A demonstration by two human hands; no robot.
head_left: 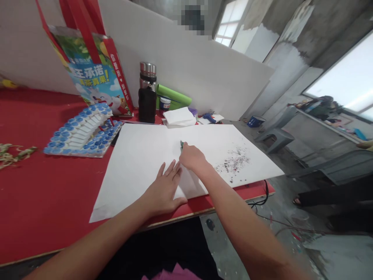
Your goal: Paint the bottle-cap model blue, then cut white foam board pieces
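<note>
A large white sheet (136, 155) lies across the red table in front of me. My left hand (165, 188) rests flat on the sheet near its front edge, fingers spread, holding nothing. Just to its right, my right hand (192, 155) is closed around a small dark-green object (182, 144). Only the tip of that object shows above my fist, so its kind is hidden. Dark crumbs and flakes (235, 160) are scattered over the sheet's right part.
Left of the sheet stands a blue-and-white model (83, 132). Behind are a printed bag (97, 76), a black bottle (147, 99), a green roll (175, 94), a small jar (164, 103), folded white paper (180, 116) and a blue glue gun (210, 117). Grey chairs (276, 134) stand right.
</note>
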